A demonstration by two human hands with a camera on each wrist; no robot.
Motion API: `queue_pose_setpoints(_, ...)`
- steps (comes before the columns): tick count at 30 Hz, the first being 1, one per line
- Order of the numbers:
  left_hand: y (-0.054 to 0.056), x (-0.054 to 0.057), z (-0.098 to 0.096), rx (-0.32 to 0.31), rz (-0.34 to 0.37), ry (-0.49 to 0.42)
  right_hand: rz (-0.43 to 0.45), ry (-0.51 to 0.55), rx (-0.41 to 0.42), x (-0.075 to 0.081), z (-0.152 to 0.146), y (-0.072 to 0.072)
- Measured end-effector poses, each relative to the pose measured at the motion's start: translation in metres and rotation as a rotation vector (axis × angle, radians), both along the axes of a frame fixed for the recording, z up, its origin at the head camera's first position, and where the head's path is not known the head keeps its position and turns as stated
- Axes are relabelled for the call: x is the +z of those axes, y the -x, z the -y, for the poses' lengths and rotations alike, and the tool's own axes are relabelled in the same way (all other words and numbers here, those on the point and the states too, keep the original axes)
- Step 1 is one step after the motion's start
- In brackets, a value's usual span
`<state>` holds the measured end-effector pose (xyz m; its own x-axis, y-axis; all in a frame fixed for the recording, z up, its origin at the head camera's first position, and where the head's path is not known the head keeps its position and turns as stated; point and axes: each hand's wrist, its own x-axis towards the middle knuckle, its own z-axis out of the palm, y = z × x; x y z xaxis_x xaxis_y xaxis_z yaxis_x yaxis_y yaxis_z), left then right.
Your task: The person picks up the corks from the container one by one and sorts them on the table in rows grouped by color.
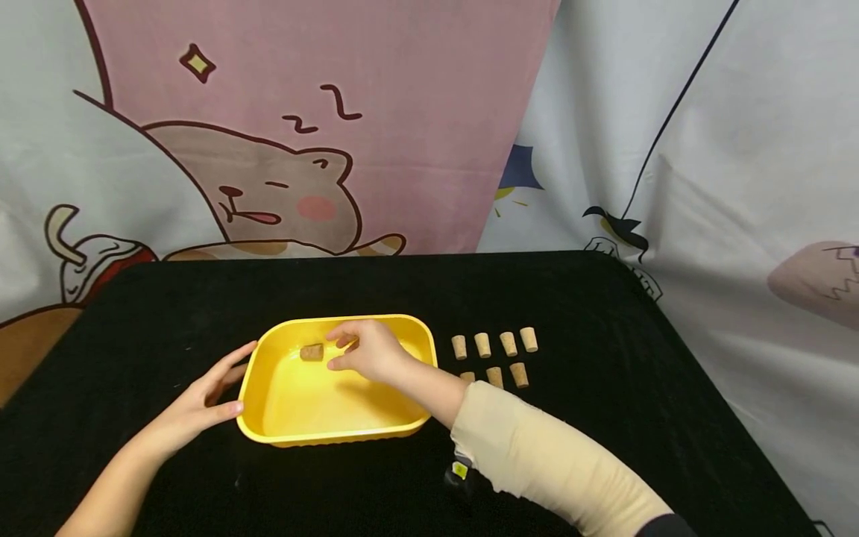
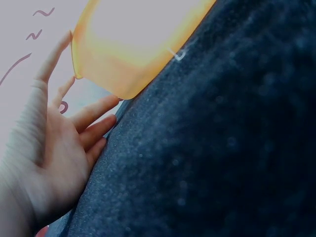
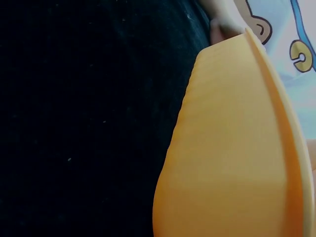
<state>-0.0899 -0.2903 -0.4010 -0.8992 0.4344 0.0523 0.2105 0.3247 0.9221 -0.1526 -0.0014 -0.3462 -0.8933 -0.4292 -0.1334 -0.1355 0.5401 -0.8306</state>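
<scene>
A yellow plastic tray (image 1: 335, 437) stands on black cloth. Inside it, near the back left, lies one tapered cork (image 1: 312, 352). My right hand (image 1: 372, 350) reaches over the tray, its thumb and fingers parted just right of that cork, with nothing seen between them. At the tray's left end my left hand (image 1: 194, 406) is spread, fingertips and thumb touching the rim. The left wrist view shows the left hand (image 2: 61, 143) with its fingers against the tray's end (image 2: 106, 74). In the right wrist view the tray's side wall (image 3: 232, 138) hides the right hand's fingers.
Several corks (image 1: 508, 344) stand in two rows right of the tray, the front row partly behind my right forearm. The black cloth (image 1: 604, 418) covers the table. A printed curtain (image 1: 429, 112) hangs along the back and right side.
</scene>
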Motion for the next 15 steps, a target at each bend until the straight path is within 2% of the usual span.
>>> queue_pose_setpoints(10, 0.0, 0.001, 0.0, -0.004, -0.004, 0.001, 0.039, -0.008, -0.048, -0.01, 0.015, 0.009)
queue_pose_setpoints(15, 0.0, 0.001, 0.0, 0.0, -0.005, 0.005, -0.005, -0.02, -0.054, -0.02, 0.021, 0.008)
